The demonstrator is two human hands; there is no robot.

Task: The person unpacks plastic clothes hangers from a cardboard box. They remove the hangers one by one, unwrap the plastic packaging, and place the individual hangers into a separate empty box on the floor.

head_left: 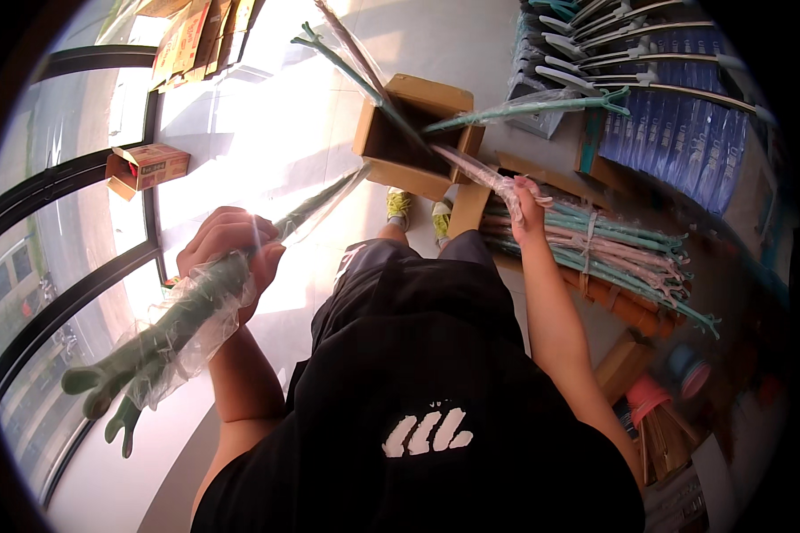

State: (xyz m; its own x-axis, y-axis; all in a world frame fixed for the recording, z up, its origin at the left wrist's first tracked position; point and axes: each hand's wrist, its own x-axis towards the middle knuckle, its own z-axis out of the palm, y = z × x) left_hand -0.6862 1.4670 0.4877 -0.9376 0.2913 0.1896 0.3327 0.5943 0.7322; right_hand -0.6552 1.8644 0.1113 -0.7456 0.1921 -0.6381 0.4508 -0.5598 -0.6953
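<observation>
My left hand (227, 244) is closed around a bundle of green fork-ended poles (182, 329) in clear plastic wrap. Their forked ends point toward the lower left, and the shafts run toward an open cardboard box (404, 176) standing in front of my feet. On the other side, my right hand (530, 209) grips the wrapped upper end of pink fork-ended poles (476, 169), whose lower ends go into the box. Also leaning out of it are a teal pole (524, 108) to the right and more poles (351, 71) to the far left. The box's dark inside hides their lower ends.
A tied stack of pink and teal forked poles (596, 249) lies at my right. Beyond it stand blue packages (684, 133) and white-handled metal rods (631, 58). A small carton (156, 166) sits by the window frame; flattened cardboard (200, 40) leans at the far left.
</observation>
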